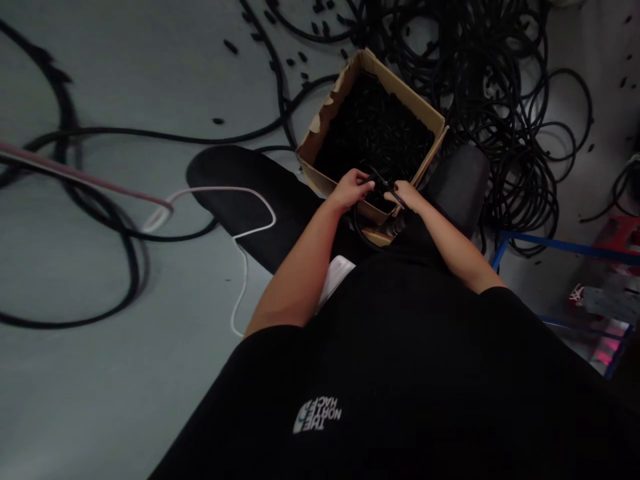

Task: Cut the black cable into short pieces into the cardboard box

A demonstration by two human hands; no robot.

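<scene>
Both hands meet over the near edge of an open cardboard box [313,175] between my knees. My left hand [350,189] is closed on a black hose [357,223], which hangs down under it towards my lap. Close by on the right, my right hand [406,195] is closed around a slim dark hand tool [384,180] with thin arms. It looks like scissors or pliers, but blur hides the exact kind. The tool's front end is at the hose beside my left fingertips. Many short black pieces [373,127] fill much of the box.
A big tangle of black hose [500,87] lies beyond the box to the right; more loops [130,260] cross the floor at left. Short black pieces are scattered about. A white cable [245,280] runs over my left leg. A blue frame [565,243] stands at right.
</scene>
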